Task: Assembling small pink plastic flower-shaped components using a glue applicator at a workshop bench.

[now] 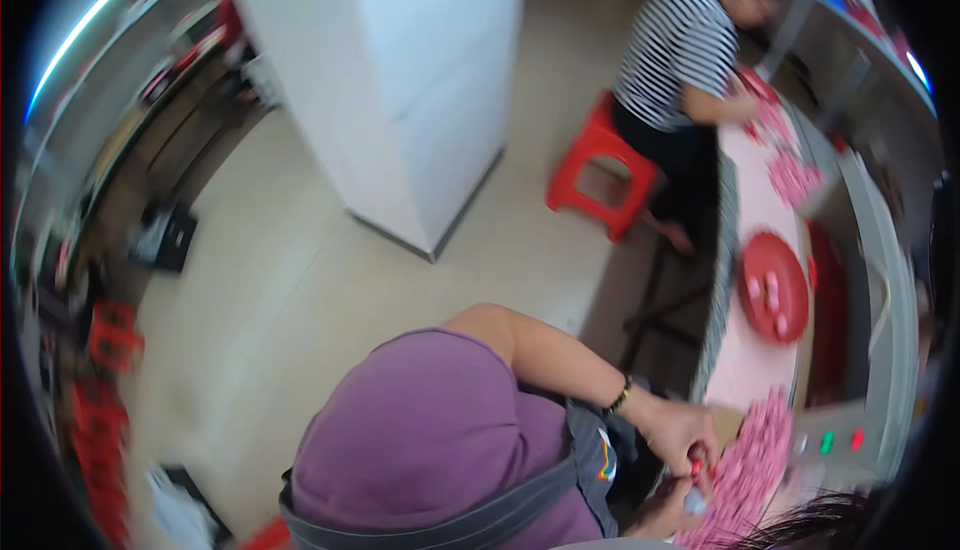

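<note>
My left hand, with a dark beaded bracelet on its wrist, is closed with its fingertips pinching a small red piece. Just below it, my right hand is partly hidden at the lower edge, its fingers closed up against the same spot. A pale bluish-white patch shows at its fingertips; I cannot make out what it is. Both hands are over the near end of the pink worktop, beside a heap of small pink strips.
A round red dish holds a few pink pieces farther along the worktop. To the right stands a grey machine housing with green and red buttons. A co-worker in a striped shirt sits on a red stool by more pink strips. A white pillar rises ahead.
</note>
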The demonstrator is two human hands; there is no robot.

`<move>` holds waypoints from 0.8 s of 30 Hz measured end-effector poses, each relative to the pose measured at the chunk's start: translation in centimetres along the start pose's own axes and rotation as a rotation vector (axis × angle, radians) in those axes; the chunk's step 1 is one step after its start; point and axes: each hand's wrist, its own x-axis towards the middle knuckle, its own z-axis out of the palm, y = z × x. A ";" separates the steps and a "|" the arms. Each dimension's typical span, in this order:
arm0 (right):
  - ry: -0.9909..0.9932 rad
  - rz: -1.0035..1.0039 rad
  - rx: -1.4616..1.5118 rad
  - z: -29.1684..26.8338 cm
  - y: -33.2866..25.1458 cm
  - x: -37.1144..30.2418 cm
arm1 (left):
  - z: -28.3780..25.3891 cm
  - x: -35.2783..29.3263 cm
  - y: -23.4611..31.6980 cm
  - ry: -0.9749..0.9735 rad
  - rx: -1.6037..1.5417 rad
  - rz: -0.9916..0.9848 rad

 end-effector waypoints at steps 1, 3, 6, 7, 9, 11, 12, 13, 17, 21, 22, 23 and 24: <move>0.109 0.058 0.204 -1.9 2.2 -0.4 | 0.8 0.1 -1.2 0.043 -0.077 0.001; 0.163 0.014 0.179 -2.1 1.7 -0.9 | 1.0 1.4 -0.7 -0.120 -0.051 -0.146; 0.312 0.106 -0.006 -2.3 -1.1 -0.9 | 1.9 3.8 -0.1 -0.225 -0.091 -0.253; 0.353 0.054 -0.022 -2.9 -0.7 -0.9 | 2.8 4.1 -0.9 -0.231 -0.143 -0.296; 0.390 0.099 -0.009 -3.8 -1.4 -0.9 | 4.5 4.3 -2.6 -0.306 -0.209 -0.396; 0.387 0.086 0.016 -4.3 -1.7 -0.6 | 5.2 4.6 -3.2 -0.338 -0.412 -0.458; 0.405 0.007 -0.081 -4.6 -1.4 -0.4 | 5.6 4.6 -3.7 -0.343 -0.442 -0.455; 0.451 0.028 -0.108 -4.9 -1.3 -0.3 | 5.9 4.7 -4.2 -0.329 -0.464 -0.448; 0.389 0.159 -0.068 -5.0 -0.3 0.3 | 6.2 4.8 -6.1 -0.306 -0.650 -0.529; 0.353 0.063 -0.144 -4.2 -0.9 1.0 | 5.3 4.9 -6.5 -0.327 -0.688 -0.550; 0.353 0.072 -0.151 -4.1 -0.6 1.1 | 5.1 5.0 -6.7 -0.315 -0.687 -0.528; 0.338 0.083 -0.152 -4.1 -0.1 1.2 | 5.0 5.1 -6.9 -0.302 -0.686 -0.506; 0.318 0.093 -0.151 -4.1 0.1 1.5 | 4.9 5.1 -7.3 -0.297 -0.693 -0.509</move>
